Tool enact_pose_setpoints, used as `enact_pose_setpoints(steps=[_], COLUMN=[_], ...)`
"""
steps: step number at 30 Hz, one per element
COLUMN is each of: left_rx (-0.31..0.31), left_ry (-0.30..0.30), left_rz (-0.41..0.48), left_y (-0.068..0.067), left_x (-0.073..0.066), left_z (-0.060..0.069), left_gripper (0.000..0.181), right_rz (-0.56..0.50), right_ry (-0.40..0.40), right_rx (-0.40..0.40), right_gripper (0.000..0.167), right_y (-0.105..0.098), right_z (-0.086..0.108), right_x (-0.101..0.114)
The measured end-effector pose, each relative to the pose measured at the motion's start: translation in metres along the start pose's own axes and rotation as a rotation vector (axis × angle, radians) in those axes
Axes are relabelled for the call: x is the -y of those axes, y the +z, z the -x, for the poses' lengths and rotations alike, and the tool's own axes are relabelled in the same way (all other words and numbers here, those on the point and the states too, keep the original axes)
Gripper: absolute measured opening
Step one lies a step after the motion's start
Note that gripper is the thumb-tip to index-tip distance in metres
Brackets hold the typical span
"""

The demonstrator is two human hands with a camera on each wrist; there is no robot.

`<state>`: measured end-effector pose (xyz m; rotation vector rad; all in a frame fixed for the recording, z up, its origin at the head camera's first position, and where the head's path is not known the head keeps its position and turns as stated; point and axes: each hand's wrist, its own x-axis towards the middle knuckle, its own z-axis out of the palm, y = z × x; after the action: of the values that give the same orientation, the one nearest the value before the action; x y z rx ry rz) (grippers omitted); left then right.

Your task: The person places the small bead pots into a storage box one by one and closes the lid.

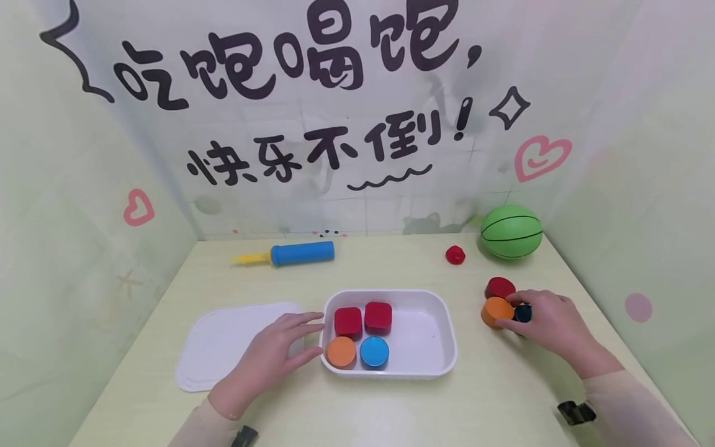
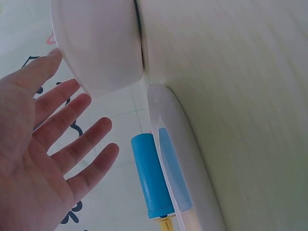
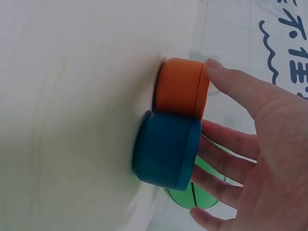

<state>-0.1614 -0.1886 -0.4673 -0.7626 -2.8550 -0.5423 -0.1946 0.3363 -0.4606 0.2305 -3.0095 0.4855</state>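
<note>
My left hand (image 1: 272,351) is at the left end of a white plastic tray (image 1: 441,366), fingers extended, with fingertips at its rim. Two red rounded-square boxes (image 1: 348,323), an orange round box (image 1: 341,352) and a blue round box (image 1: 374,352) sit in the tray's left half. On the right, my right hand (image 1: 550,323) pinches another orange round box (image 3: 180,87) between thumb and fingers; it stands on the table. Touching it is a dark blue round box (image 3: 166,150), partly hidden by the hand in the head view. A red round box (image 1: 499,287) stands just behind.
A white lid (image 1: 223,338) lies left of the tray. Toward the back wall are a blue hand pump (image 1: 303,252) with a yellow nozzle, a small red object (image 1: 455,254) and a green ball (image 1: 511,231) with black lines. Side walls border the table.
</note>
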Motion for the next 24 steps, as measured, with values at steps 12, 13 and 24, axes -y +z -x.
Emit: enact_pose_setpoints(steps=[12, 13, 24], left_rx=[-0.002, -0.003, 0.005], left_ry=[-0.003, -0.003, -0.020], left_rz=[0.000, -0.001, -0.001], left_y=[0.002, 0.002, -0.001], left_x=[0.000, 0.000, -0.003], left_z=[0.000, 0.000, 0.000], left_gripper=[0.050, 0.050, 0.050], right_rz=[-0.054, -0.053, -0.077], right_ry=[0.000, -0.008, -0.142], right_rx=[-0.002, -0.008, -0.116], right_gripper=[0.061, 0.061, 0.050], right_y=[0.003, 0.003, -0.016], right_z=[-0.001, -0.001, 0.005], right_x=[0.002, 0.003, 0.039])
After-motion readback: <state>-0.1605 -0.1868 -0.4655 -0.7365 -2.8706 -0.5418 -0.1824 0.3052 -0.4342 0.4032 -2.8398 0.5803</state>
